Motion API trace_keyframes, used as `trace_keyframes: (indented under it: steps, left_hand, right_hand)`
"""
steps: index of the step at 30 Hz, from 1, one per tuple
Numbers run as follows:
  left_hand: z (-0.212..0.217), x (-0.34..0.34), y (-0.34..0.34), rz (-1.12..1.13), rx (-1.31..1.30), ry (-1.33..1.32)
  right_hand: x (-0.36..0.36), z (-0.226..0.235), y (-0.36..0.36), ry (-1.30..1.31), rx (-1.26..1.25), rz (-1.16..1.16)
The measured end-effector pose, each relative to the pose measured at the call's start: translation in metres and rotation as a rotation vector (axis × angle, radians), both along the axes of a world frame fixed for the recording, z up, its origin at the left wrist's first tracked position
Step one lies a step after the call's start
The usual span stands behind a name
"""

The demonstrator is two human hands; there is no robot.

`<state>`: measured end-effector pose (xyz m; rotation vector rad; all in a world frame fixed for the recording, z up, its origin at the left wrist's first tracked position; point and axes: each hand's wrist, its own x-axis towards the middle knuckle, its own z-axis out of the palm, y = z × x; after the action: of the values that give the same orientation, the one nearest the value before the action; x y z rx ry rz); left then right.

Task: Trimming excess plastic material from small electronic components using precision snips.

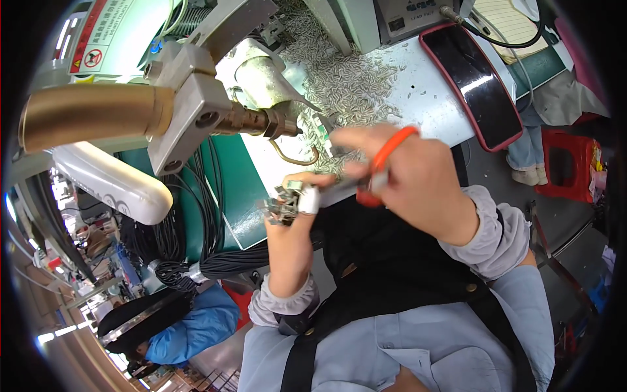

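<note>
My left hand (292,238) is closed round a bunch of small metal parts (282,210), silvery and angular, with a small green piece among them. One of its digits wears a white cover (309,200). To the right, my right hand (418,179) grips red-handled scissors (394,147), whose grey blades point left toward the bunch. Motion smears the blades, so whether they touch the parts cannot be made out. Just beyond my hands, a small green-and-white part (321,127) lies under the brass nozzle (287,129) of a bench machine.
Many tiny silvery pins (356,81) cover the far worktop beside a grey box (418,19). A red-cased phone (471,85) lies at right. Black cable bundles (225,261) hang along the green mat (228,173). A person in blue (196,326) sits at left; a red stool (568,163) stands right.
</note>
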<state>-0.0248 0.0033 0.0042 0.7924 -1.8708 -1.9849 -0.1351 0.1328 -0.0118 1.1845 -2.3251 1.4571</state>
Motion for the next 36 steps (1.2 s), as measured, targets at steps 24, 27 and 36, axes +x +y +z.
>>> trace_keyframes:
  steps: [24, 27, 36]
  left_hand:
    - [0.016, 0.006, -0.008, -0.149, 0.485, -0.137]
    - [0.019, 0.005, -0.008, -0.172, 0.504, -0.154]
    - [-0.002, 0.007, 0.019, -0.010, -0.481, 0.087]
  right_hand:
    - [0.002, 0.017, 0.019, 0.371, 0.204, 0.336]
    - [0.004, 0.016, 0.022, 0.438, 0.244, 0.296]
    - [0.029, -0.010, 0.008, -0.844, -0.044, 0.309]
